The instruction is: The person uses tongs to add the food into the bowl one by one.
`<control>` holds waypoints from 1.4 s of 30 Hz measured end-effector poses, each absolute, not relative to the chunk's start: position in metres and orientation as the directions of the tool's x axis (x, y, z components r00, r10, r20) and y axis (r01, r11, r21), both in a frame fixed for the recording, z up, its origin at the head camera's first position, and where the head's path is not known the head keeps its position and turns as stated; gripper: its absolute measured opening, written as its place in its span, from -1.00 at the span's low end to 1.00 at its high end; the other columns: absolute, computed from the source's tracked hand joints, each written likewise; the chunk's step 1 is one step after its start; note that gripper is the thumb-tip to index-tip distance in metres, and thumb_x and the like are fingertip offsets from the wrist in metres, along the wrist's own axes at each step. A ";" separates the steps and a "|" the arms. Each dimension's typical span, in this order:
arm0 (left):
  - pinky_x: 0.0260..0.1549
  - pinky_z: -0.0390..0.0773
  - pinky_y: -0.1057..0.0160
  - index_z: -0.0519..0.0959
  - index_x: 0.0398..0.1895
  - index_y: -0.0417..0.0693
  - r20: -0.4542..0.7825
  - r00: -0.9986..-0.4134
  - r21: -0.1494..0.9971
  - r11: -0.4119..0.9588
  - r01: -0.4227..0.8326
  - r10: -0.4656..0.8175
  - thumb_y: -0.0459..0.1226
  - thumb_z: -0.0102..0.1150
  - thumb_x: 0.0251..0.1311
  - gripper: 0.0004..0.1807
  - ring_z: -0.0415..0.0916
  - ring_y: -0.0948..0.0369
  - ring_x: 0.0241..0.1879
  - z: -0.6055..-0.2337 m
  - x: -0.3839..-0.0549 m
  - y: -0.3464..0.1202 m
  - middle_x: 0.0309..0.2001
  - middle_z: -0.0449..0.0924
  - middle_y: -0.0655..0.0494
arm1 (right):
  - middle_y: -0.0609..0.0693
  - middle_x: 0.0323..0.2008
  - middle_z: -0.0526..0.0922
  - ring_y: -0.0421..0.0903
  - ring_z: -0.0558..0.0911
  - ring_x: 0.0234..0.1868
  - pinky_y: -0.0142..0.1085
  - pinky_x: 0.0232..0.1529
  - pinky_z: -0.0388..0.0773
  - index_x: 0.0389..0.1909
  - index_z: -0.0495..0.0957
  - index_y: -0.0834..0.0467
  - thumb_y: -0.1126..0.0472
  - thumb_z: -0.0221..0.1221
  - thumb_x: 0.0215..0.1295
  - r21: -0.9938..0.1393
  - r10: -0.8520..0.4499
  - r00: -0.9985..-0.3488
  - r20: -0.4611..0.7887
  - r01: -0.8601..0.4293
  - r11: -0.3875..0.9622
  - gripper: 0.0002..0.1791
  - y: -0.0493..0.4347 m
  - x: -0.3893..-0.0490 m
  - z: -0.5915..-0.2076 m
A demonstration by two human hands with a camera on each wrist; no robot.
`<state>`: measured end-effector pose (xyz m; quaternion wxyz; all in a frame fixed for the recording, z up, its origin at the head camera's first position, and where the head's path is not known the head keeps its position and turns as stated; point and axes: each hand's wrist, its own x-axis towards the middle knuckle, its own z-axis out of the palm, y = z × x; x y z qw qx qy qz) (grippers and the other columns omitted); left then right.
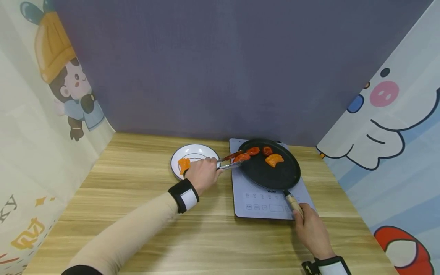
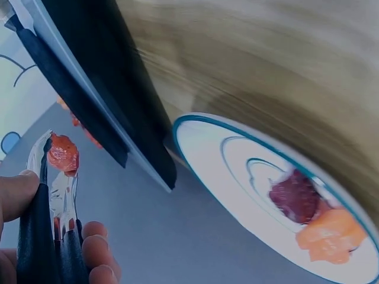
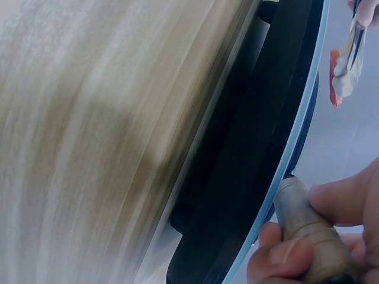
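My left hand (image 1: pixel 204 175) holds metal tongs (image 1: pixel 227 166) with dark grips. Their tips pinch a red, glossy piece of meat (image 2: pixel 63 154) at the left rim of a black frying pan (image 1: pixel 271 175). In the pan lie red pieces (image 1: pixel 267 151) and an orange piece (image 1: pixel 274 160). My right hand (image 1: pixel 312 232) grips the pan's wooden handle (image 1: pixel 293 203); fingers and thumb wrap it in the right wrist view. Beside the left hand is a white plate (image 1: pixel 193 146), bearing an orange piece (image 1: pixel 183 165) and a dark red piece (image 2: pixel 294 196).
The pan sits on a grey induction cooktop (image 1: pixel 262 209) with a control panel at the front. Both stand on a wooden table (image 1: pixel 206 240). A dark panel (image 1: pixel 213 68) rises behind the table, with printed cloths on the left and right sides.
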<state>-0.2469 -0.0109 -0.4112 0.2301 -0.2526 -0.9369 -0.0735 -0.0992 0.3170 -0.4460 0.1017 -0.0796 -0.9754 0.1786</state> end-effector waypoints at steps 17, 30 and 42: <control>-0.70 0.49 0.15 0.57 -0.46 -0.07 0.409 -0.764 -0.020 0.842 0.538 0.498 0.06 0.17 0.22 -0.61 0.50 0.16 -0.63 -0.406 -0.256 0.032 -0.58 0.48 0.13 | 0.14 -0.40 0.48 0.00 0.44 -0.46 -0.19 -0.50 0.32 -0.01 0.40 0.41 0.27 0.06 0.38 -0.372 0.185 -0.968 0.172 0.110 0.922 -0.70 0.318 -0.098 -0.445; -0.71 0.48 0.15 0.59 -0.49 -0.01 0.330 -0.801 0.002 0.848 0.530 0.499 0.08 0.16 0.22 -0.62 0.52 0.15 -0.60 -0.415 -0.265 0.052 -0.56 0.53 0.14 | 0.14 -0.40 0.50 -0.02 0.44 -0.46 -0.19 -0.50 0.34 -0.03 0.42 0.41 0.27 0.08 0.37 -0.363 0.180 -0.965 0.188 0.102 0.926 -0.71 0.318 -0.099 -0.448; -0.66 0.52 0.10 0.63 -0.47 -0.03 0.303 -0.820 -0.028 0.865 0.501 0.485 0.09 0.17 0.21 -0.61 0.55 0.13 -0.57 -0.410 -0.276 0.066 -0.52 0.59 0.11 | 0.13 -0.39 0.50 -0.03 0.45 -0.46 -0.20 -0.50 0.34 -0.03 0.41 0.41 0.26 0.07 0.38 -0.357 0.173 -0.964 0.200 0.093 0.930 -0.71 0.318 -0.101 -0.448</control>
